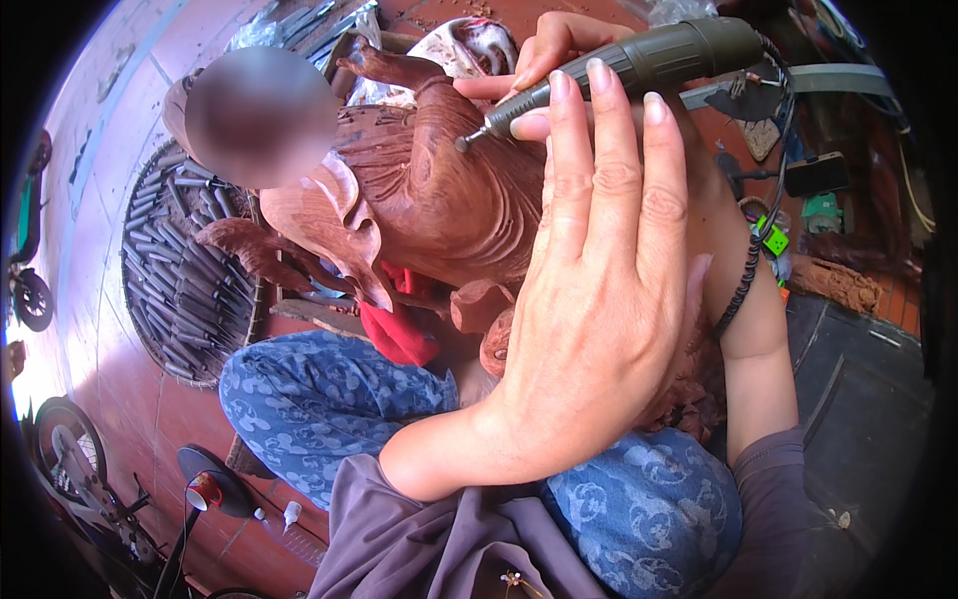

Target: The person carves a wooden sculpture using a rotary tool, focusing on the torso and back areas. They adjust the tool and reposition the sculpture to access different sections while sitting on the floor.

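Observation:
My right hand (547,52) grips a dark green rotary carving tool (649,57), its round-tipped metal bit pointing left. The bit lies over the folded sleeve of a reddish-brown carved wooden figure (399,175); whether it touches the wood I cannot tell. My left hand (609,210) is open, back upward, with its fingers stretched out alongside the tool. It covers the lower right of the carving and part of my right hand and forearm. A blurred patch hides the figure's head. A black twisted cable (750,280) hangs from the tool past my right forearm.
A round basket (133,299) packed with chisel-like tools stands left. Red cloth (394,334) lies below the carving, above my patterned blue trousers (319,394). Right are a phone (816,175), a green socket block (774,238) and rough wood (838,284). A small bottle (291,513) lies lower left.

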Motion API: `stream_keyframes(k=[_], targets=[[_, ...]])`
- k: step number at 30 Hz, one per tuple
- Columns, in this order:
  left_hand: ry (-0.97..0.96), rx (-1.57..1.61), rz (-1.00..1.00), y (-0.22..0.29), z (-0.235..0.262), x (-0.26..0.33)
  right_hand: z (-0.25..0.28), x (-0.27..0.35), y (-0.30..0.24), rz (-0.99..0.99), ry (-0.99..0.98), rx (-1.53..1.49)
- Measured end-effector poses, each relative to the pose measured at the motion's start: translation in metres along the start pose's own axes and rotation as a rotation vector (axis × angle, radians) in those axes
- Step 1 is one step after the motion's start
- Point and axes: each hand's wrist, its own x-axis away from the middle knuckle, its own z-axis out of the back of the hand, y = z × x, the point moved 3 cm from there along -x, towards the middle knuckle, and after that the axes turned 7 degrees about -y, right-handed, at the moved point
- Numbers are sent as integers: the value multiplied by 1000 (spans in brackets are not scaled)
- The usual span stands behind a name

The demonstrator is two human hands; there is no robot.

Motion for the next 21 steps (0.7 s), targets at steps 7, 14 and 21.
stream_keyframes(k=[7,14,21], targets=[[42,-24,19,-3,3,-2,-1,0,4,28,-17,-22],[8,1,-11,1,-1,0,-1,0,6,39,-31,-41],[8,5,1,7,-3,1,-3,6,3,50,-34,-70]])
